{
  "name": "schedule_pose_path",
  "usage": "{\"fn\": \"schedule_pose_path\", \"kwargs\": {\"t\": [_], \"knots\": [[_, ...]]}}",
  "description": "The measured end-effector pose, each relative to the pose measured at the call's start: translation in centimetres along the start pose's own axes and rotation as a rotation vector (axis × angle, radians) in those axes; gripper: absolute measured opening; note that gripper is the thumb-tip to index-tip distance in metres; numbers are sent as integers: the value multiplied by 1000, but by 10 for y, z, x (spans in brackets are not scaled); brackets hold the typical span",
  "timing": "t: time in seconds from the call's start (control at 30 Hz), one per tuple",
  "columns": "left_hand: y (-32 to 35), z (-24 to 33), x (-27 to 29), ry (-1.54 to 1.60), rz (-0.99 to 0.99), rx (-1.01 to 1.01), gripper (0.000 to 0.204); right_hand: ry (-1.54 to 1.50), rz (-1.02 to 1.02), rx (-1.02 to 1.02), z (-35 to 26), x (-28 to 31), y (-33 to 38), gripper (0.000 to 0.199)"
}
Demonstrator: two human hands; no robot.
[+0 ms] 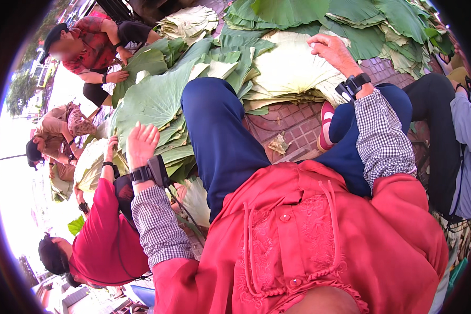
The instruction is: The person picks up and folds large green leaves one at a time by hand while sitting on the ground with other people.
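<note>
My left hand (142, 145) is raised beside my left knee, over the edge of a pile of green lotus leaves (157, 99). Its fingers look loosely stretched, with nothing seen in them. Beyond my knees, my right hand (334, 53) hovers at the far edge of a stack of pale, yellowish lotus leaves (285, 68). Its fingers are bent together, with a small white bit showing at the tips; what it is cannot be made out. Black devices are strapped round both my wrists.
More green leaf stacks (350, 31) lie at the far side, near a pale leaf stack (188, 23). A person in red (107, 230) sits close on my left; others handle leaves farther left. Someone in dark trousers (432, 120) sits at right. A dry leaf scrap (279, 143) lies on brick paving.
</note>
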State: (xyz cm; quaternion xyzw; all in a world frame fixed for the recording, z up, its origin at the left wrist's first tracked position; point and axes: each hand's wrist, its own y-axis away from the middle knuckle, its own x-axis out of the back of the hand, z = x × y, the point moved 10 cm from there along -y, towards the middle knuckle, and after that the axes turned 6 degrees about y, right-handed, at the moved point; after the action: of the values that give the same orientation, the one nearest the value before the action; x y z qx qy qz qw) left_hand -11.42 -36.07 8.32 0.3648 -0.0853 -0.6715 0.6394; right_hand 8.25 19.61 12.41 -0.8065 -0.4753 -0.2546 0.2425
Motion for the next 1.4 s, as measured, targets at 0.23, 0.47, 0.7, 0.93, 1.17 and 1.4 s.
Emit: {"fn": "schedule_pose_path", "kwargs": {"t": [0.23, 0.47, 0.7, 0.93, 1.17, 1.4], "knots": [[2, 40, -228, -154, -462, -191, 32, -131, 9, -205, 35, -11, 6, 27], [-69, -78, -342, -207, -600, 61, 34, -566, -1, -536, 129, -45, 42, 17], [-57, -125, -345, -374, -561, 55, 29, -515, 90, -995, 205, -98, 82, 17], [-61, -131, -345, -373, -500, 91, 24, -687, 210, -1203, 258, -140, 89, 21], [-61, -138, -358, -336, -522, 103, 23, -643, 362, -1247, 284, -143, 88, 25], [-63, -146, -360, -381, -520, 114, 23, -877, 411, -1212, 286, -149, 82, 11]]}}
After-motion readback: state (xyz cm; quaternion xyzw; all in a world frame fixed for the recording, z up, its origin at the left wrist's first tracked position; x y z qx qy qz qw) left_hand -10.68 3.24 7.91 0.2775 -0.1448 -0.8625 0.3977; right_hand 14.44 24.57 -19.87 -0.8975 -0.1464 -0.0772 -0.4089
